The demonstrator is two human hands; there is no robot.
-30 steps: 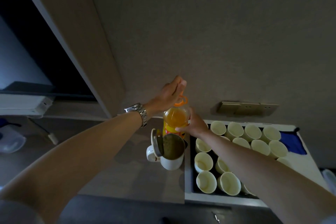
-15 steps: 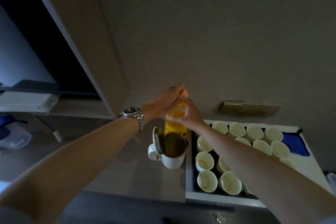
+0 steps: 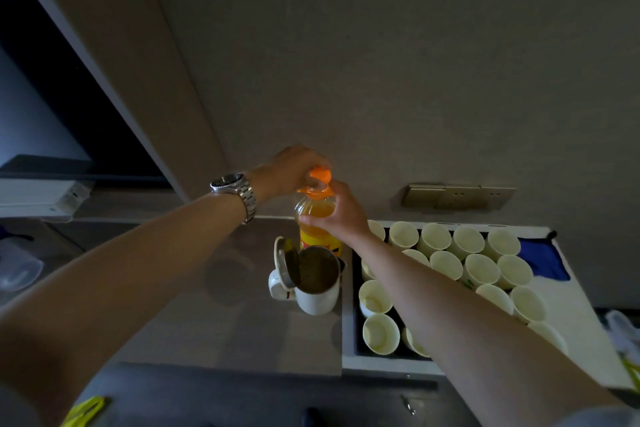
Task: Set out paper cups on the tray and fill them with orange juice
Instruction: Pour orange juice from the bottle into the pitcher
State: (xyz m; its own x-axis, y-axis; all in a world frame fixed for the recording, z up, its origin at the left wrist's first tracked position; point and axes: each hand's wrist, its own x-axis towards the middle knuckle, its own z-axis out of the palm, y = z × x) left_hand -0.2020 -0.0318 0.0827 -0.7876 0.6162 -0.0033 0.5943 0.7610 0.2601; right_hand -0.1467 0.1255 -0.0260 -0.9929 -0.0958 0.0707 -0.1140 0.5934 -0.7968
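While both arms reach in from the bottom corners of the frame, a person works at the top of a juice bottle on a dim counter at the centre.

Bottle: a clear plastic bottle of orange juice (image 3: 316,218) stands upright at the centre of the frame, just behind a white kettle and just left of the tray.

Cap: the orange cap (image 3: 320,174) sits at the bottle's top, with an orange ring below it on the neck; whether it is screwed on cannot be told.

Left hand: the left hand (image 3: 294,172), a metal watch (image 3: 237,189) on its wrist, curls its fingers over the cap and grasps it from above.

Right hand: the right hand (image 3: 341,213) wraps round the bottle's shoulder just under the neck and holds it.

Cups: paper cups (image 3: 479,269) stand open side up, packed close in rows across the right of the frame; they look empty, though the light is poor and the right forearm hides some.

Tray: the dark tray (image 3: 355,322) under the cups lies at lower right, resting on a white surface.

Kettle: the white kettle (image 3: 317,295) stands below the bottle with its lid tipped open to the left.

Cloth: a blue cloth (image 3: 543,260) lies at the right edge, beside the far cups.
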